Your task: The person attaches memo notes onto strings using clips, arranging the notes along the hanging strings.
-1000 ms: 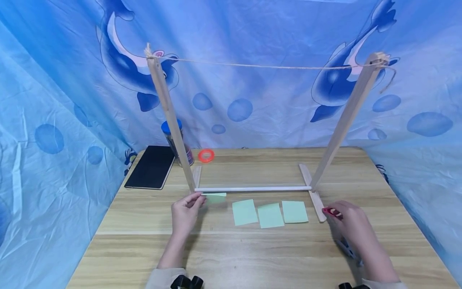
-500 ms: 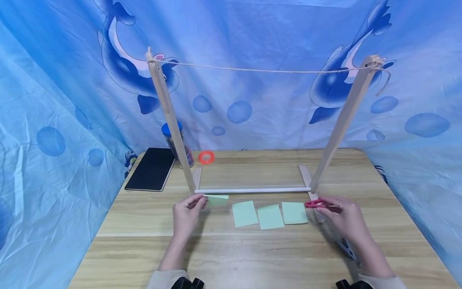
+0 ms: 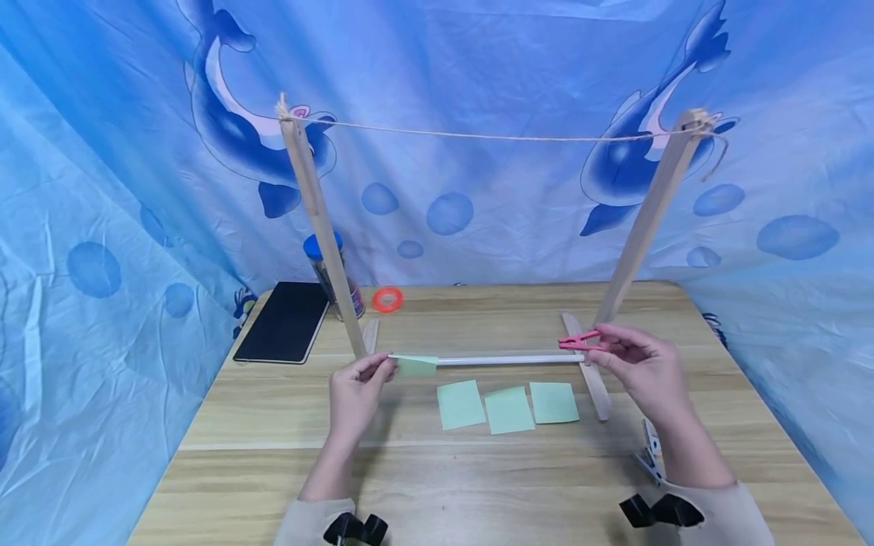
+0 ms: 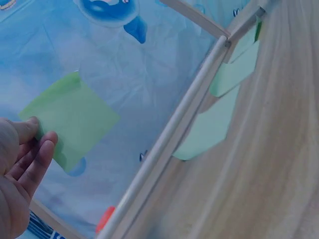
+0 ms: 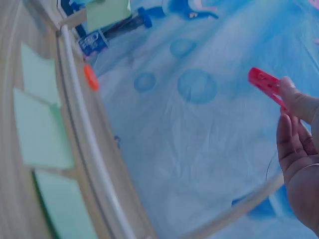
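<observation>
My left hand (image 3: 355, 394) pinches one green sticky note (image 4: 75, 122) by its edge, holding it up near the base of the left wooden post. Between thumb and fingers of my right hand (image 3: 645, 371) is a red clothespin (image 5: 266, 82), raised in front of the right post and pointing left. Three more green sticky notes lie in a row on the table, the left one (image 3: 460, 405), the middle one (image 3: 509, 410) and the right one (image 3: 554, 403). A string (image 3: 478, 136) runs between the tops of the two posts, well above both hands.
The left post (image 3: 317, 212) and right post (image 3: 645, 216) are joined low down by a white rod (image 3: 512, 360). Grey clothespins (image 3: 651, 455) lie beside the right forearm. Behind are a black notebook (image 3: 281, 322), a blue-lidded jar (image 3: 315, 246) and an orange tape ring (image 3: 388, 299).
My right hand has lifted the red clothespin up and to the left, from near the right foot to in front of the post. My left hand has raised its sticky note slightly.
</observation>
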The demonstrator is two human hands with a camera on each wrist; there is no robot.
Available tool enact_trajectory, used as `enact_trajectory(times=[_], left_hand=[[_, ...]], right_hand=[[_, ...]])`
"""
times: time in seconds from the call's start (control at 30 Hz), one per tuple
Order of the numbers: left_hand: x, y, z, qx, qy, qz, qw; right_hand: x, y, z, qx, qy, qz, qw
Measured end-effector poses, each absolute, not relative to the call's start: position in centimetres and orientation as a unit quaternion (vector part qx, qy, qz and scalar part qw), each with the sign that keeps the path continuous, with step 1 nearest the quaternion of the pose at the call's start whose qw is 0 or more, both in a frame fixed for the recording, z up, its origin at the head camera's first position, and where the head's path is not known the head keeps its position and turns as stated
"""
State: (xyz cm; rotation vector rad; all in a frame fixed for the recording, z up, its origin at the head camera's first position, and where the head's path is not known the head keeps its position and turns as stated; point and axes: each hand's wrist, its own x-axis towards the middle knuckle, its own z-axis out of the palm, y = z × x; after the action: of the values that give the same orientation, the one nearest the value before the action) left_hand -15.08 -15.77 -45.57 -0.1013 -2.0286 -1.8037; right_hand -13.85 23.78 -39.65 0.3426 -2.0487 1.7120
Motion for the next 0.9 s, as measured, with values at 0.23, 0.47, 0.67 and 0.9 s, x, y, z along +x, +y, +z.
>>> enact_trajectory(times=[0.23,0.47,0.67,0.9], left_hand=[[-15.5,-15.5,-43.0,-0.05,-0.728,-0.646,0.223],[-16.6,-15.6,-39.6,-0.072,-0.737,-0.618,0.265],[-17.1,-15.4,-37.8,-0.097,-0.734,-0.609,0.285],[-17.0,-14.6,-37.1,-0.115,-0.723,-0.62,0.281]], right_hand=[[-14.7,22.0,-36.6,0.196,-0.664,0.685,0.227],[-15.7,20.7,-33.3,0.261,-0.61,0.714,0.223],[-16.1,19.8,-31.5,0.312,-0.584,0.721,0.205],[-16.3,18.6,-30.4,0.327,-0.56,0.731,0.213]])
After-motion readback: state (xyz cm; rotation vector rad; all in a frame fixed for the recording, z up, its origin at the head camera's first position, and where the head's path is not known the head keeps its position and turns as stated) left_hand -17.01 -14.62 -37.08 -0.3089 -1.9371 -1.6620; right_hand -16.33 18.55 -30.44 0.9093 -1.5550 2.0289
